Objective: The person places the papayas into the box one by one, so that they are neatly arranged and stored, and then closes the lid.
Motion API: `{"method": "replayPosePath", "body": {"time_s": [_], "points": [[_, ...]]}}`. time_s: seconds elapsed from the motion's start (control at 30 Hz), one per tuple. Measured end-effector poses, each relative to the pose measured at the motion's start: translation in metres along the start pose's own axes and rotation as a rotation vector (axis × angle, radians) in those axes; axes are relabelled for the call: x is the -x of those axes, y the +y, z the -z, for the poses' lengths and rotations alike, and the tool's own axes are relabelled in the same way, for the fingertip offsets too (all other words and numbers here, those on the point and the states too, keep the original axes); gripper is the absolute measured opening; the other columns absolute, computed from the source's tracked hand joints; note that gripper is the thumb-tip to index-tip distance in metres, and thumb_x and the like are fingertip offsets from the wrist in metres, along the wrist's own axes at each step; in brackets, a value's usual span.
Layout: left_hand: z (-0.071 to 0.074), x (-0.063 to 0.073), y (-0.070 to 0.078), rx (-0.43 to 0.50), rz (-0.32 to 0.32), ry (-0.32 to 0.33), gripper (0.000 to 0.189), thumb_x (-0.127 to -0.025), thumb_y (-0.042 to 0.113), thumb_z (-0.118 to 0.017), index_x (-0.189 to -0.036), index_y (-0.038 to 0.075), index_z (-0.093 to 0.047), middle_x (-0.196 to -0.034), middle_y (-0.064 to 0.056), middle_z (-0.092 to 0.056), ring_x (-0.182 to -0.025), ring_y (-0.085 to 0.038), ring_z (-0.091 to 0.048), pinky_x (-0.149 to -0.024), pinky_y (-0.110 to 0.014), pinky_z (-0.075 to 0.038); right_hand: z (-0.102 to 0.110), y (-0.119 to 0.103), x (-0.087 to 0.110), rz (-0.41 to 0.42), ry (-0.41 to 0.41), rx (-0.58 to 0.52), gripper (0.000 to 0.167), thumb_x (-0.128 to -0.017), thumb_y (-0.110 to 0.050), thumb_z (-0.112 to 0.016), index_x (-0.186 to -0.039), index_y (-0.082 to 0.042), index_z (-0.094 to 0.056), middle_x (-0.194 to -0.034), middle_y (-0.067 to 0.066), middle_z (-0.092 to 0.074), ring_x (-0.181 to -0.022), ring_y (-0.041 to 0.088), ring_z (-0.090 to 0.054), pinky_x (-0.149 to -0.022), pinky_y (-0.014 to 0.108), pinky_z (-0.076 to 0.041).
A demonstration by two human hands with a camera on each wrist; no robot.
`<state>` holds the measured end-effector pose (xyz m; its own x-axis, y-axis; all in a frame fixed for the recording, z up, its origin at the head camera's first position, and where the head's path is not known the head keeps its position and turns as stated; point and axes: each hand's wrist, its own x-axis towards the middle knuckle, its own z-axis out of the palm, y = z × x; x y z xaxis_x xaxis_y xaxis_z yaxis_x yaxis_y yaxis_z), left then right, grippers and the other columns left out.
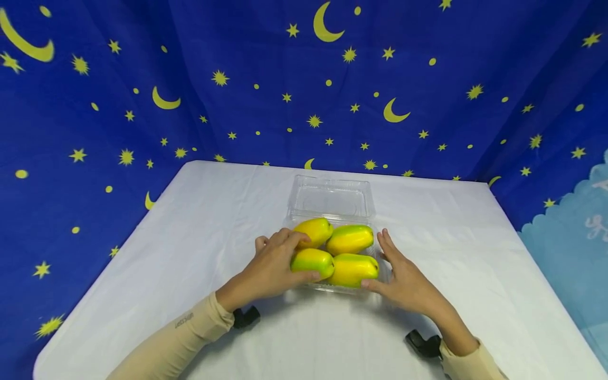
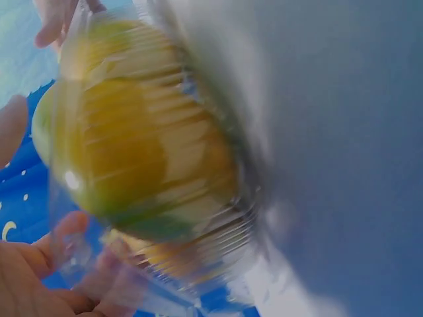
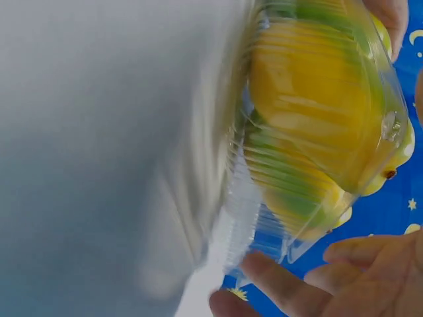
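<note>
Several yellow-green fruits, mango-like in shape, lie in two rows in a clear plastic clamshell box (image 1: 328, 288). My left hand (image 1: 273, 266) is at the box's left side, its bent fingers over the back-left fruit (image 1: 313, 231) and its thumb by the front-left fruit (image 1: 312, 262). On the other side, my right hand (image 1: 409, 282) has fairly straight fingers along the box, with the thumb near the front-right fruit (image 1: 353, 270). The back-right fruit (image 1: 350, 239) lies between the hands. Through the ribbed wall, both wrist views show fruit (image 2: 152, 152) inside.
The box's hinged lid (image 1: 332, 196) lies folded back, away from me. A white cloth (image 1: 228, 211) covers the table. Behind it hangs a blue curtain (image 1: 266, 105) with yellow moons and stars. Black wrist cameras (image 1: 247, 317) sit under the wrists.
</note>
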<state>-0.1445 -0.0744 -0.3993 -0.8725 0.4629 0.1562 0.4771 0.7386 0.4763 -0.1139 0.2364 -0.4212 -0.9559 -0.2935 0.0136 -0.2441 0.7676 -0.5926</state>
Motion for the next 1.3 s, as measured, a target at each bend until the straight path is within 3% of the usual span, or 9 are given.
{"method": "replayPosePath", "body": {"time_s": [0.1,0.2,0.37,0.63,0.8,1.17,1.3], "points": [[0.008,-0.004,0.001,0.020,-0.009,0.022,0.068,-0.085,0.065,-0.068,-0.135,0.021,-0.055,-0.125,0.000,-0.059,-0.108,-0.014,-0.052,-0.085,-0.040,-0.022,0.005,-0.002,-0.001,0.000,0.044,0.013,0.093,-0.097,-0.054,-0.059,-0.162,-0.016,-0.004,-0.169,0.012,-0.004,-0.141,0.040,-0.044,-0.110,0.065,-0.036],[0.018,-0.010,0.000,0.049,-0.035,0.058,0.066,-0.088,0.064,-0.065,-0.136,0.019,-0.055,-0.128,-0.002,-0.059,-0.113,-0.017,-0.053,-0.084,-0.042,-0.023,0.010,-0.005,-0.004,0.023,0.112,0.021,0.079,-0.103,-0.047,-0.051,-0.162,-0.013,-0.011,-0.167,0.015,-0.018,-0.140,0.040,-0.046,-0.111,0.064,-0.037],[0.031,-0.026,-0.007,0.119,-0.064,0.088,0.063,-0.091,0.061,-0.064,-0.138,0.021,-0.053,-0.134,0.000,-0.056,-0.118,-0.019,-0.054,-0.090,-0.044,-0.025,0.018,-0.009,-0.013,0.075,0.228,0.009,0.069,-0.104,-0.038,-0.054,-0.159,-0.009,-0.026,-0.159,0.020,-0.037,-0.135,0.043,-0.050,-0.100,0.061,-0.048],[0.043,-0.049,-0.026,0.224,-0.055,0.094,0.062,-0.093,0.058,-0.063,-0.142,0.023,-0.049,-0.135,-0.002,-0.054,-0.121,-0.026,-0.055,-0.101,-0.052,-0.040,0.040,-0.010,-0.031,0.056,0.329,-0.084,0.062,-0.103,-0.037,-0.056,-0.154,-0.007,-0.037,-0.153,0.021,-0.046,-0.133,0.041,-0.053,-0.098,0.055,-0.052],[0.052,-0.061,-0.040,0.242,-0.041,0.089,0.065,-0.092,0.057,-0.064,-0.146,0.025,-0.047,-0.141,-0.005,-0.051,-0.125,-0.025,-0.053,-0.096,-0.049,-0.051,0.056,-0.010,-0.042,0.017,0.306,-0.146,0.066,-0.103,-0.042,-0.055,-0.155,-0.007,-0.035,-0.156,0.020,-0.042,-0.136,0.040,-0.051,-0.102,0.055,-0.049],[0.051,-0.083,-0.068,0.278,-0.068,0.143,0.066,-0.090,0.050,-0.071,-0.147,0.030,-0.046,-0.147,-0.001,-0.048,-0.130,-0.022,-0.048,-0.104,-0.048,-0.045,0.071,-0.005,-0.059,-0.054,0.253,-0.231,0.074,-0.099,-0.051,-0.057,-0.157,-0.013,-0.032,-0.158,0.015,-0.041,-0.138,0.038,-0.050,-0.103,0.055,-0.048],[0.048,-0.092,-0.079,0.320,-0.040,0.159,0.065,-0.089,0.048,-0.074,-0.146,0.031,-0.048,-0.147,0.002,-0.048,-0.130,-0.023,-0.048,-0.103,-0.051,-0.045,0.068,0.004,-0.068,-0.085,0.215,-0.285,0.075,-0.099,-0.052,-0.056,-0.158,-0.013,-0.031,-0.159,0.015,-0.040,-0.140,0.037,-0.047,-0.107,0.056,-0.045]]}}
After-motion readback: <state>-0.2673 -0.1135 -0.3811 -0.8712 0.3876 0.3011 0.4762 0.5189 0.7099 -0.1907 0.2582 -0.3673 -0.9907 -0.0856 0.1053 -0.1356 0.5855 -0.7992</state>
